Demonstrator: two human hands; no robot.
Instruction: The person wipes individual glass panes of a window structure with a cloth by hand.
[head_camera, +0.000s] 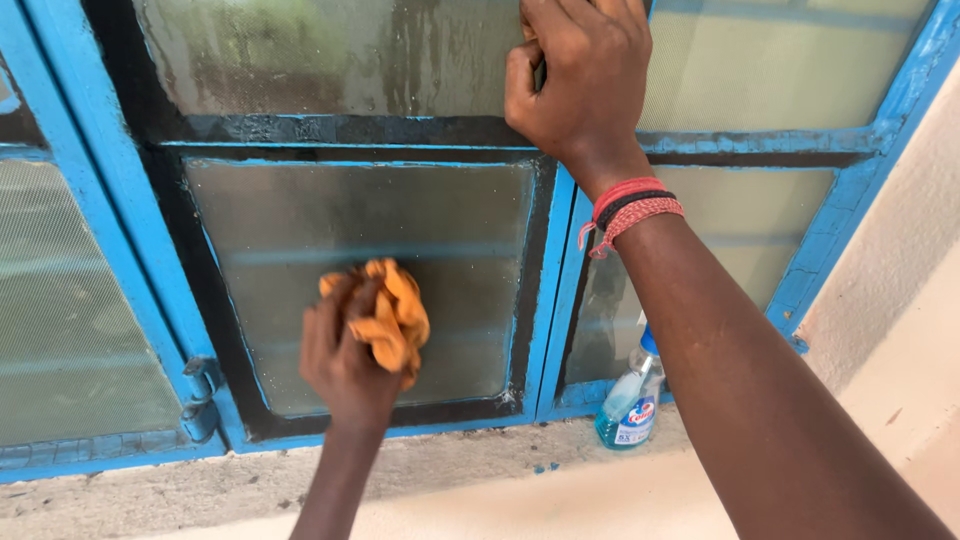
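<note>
Looking down through the head camera, I saw the left hand (345, 355) bunched tight around an orange cloth (388, 315), pressed flat to the lower pane (300, 250) of a blue window frame (110, 200). At one o'clock, the right hand (580, 80) had its fingers curled shut on the upright bar, seemingly for support. At four o'clock on the sill (200, 490) stood a spray bottle (628, 400) holding some blue liquid.

The left hand (345, 355) is low, arm reaching straight up, fingers closed tight in a fist. The right hand (580, 75) is up high, fingers curled shut, its long arm stretched out from the lower right.
</note>
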